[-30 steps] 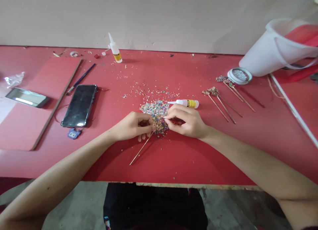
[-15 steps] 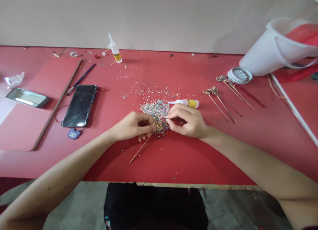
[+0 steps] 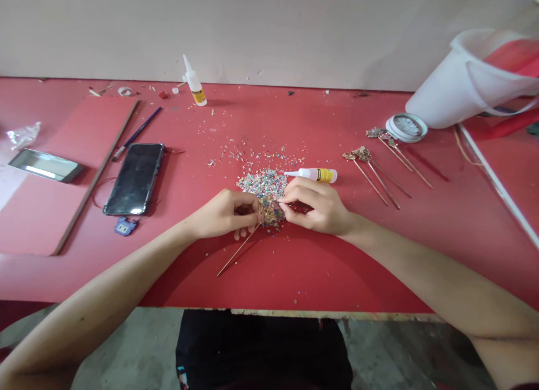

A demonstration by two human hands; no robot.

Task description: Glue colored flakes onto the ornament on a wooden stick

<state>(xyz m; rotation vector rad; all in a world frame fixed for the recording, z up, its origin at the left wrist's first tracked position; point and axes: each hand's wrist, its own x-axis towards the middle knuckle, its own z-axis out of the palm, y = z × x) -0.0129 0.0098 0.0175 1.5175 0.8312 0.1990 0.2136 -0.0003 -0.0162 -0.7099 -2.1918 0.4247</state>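
My left hand (image 3: 229,213) is closed on a gold hairpin (image 3: 236,251), pinching it by its ornate head. Its long stick slants down to the left over the red table. With thumb and forefinger together, my right hand (image 3: 318,205) grips a thin, pale, pointed tool (image 3: 273,201) whose tip is at the hairpin's head; its exact kind is too small to tell. Beneath and behind the head spreads a pile of small multicoloured chips (image 3: 259,182). A glue bottle with a yellow label (image 3: 322,175) lies just beyond my right hand.
Several more gold hairpins (image 3: 370,165) lie to the right, near a round container of pale pieces (image 3: 406,127) and a white bucket (image 3: 442,87). A second glue bottle (image 3: 196,87) stands at the back. Leftward are a phone (image 3: 135,179), a brush (image 3: 137,134) and a board (image 3: 96,210).
My right hand and the thin tool have shifted slightly left over the hairpin's head. The hairpin's stick end has swung a little to the left.
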